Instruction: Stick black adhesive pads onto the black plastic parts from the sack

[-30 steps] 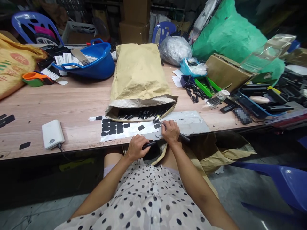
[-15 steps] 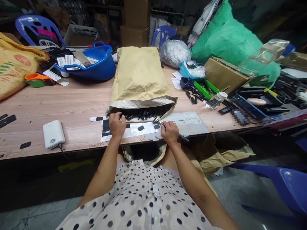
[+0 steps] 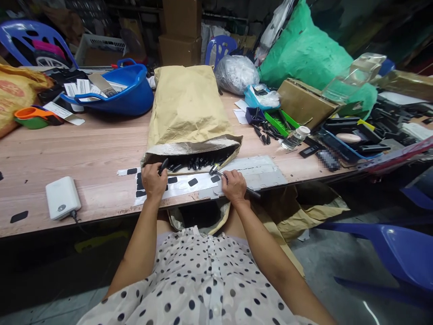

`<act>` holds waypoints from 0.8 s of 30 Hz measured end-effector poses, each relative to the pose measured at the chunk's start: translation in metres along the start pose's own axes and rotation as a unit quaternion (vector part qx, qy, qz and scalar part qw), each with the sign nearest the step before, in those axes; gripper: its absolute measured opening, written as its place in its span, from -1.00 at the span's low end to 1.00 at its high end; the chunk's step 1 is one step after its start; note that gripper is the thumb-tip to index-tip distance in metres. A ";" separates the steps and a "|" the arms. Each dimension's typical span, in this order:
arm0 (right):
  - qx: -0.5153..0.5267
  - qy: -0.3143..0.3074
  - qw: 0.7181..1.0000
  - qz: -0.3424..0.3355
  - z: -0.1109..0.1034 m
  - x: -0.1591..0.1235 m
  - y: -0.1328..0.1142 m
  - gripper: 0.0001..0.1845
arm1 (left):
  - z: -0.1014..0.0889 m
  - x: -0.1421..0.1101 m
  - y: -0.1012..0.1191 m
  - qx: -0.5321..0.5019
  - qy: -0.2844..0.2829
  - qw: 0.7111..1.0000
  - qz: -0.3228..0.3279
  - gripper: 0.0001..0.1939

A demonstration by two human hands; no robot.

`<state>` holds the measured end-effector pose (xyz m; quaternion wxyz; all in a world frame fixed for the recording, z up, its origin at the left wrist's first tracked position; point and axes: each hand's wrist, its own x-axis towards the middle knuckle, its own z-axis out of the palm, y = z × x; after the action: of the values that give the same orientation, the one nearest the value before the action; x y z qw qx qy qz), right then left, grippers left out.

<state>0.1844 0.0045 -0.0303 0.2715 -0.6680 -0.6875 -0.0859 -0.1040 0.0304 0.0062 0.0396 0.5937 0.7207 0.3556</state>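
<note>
Pinched in my left hand (image 3: 154,181) is a small black plastic piece (image 3: 163,166), held upright just in front of the sack's mouth. My right hand (image 3: 234,185) is closed round a small hammer (image 3: 214,170), its metal head pointing left and its dark handle sticking out to the right. A tan paper sack (image 3: 187,106) lies on the table with its mouth toward me, and many shiny black pieces (image 3: 196,162) show inside. Between my hands, a white strip (image 3: 182,185) on the table edge carries several black rounded pads (image 3: 192,182).
A white power bank (image 3: 63,197) with a cable lies at left. Behind it stands a blue basin (image 3: 131,97) of papers. At right are a green tray (image 3: 275,122), a clear bottle (image 3: 295,137) and a blue tray (image 3: 345,146). An open sack (image 3: 221,219) hangs below the table edge.
My left hand has drawn back from the sack's mouth, and a black piece now shows in its fingers. My right hand still holds the hammer. The whole view has shifted slightly.
</note>
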 end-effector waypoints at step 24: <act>0.096 -0.014 0.995 -0.003 -0.020 0.000 -0.001 -0.76 | 0.040 -0.042 0.048 -0.114 -0.259 0.948 0.146 -0.79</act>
<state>0.1880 -0.0053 -0.0137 0.3242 -0.6381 -0.6983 -0.0108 -0.0335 0.0140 -0.0119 0.2403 0.7559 0.5453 0.2712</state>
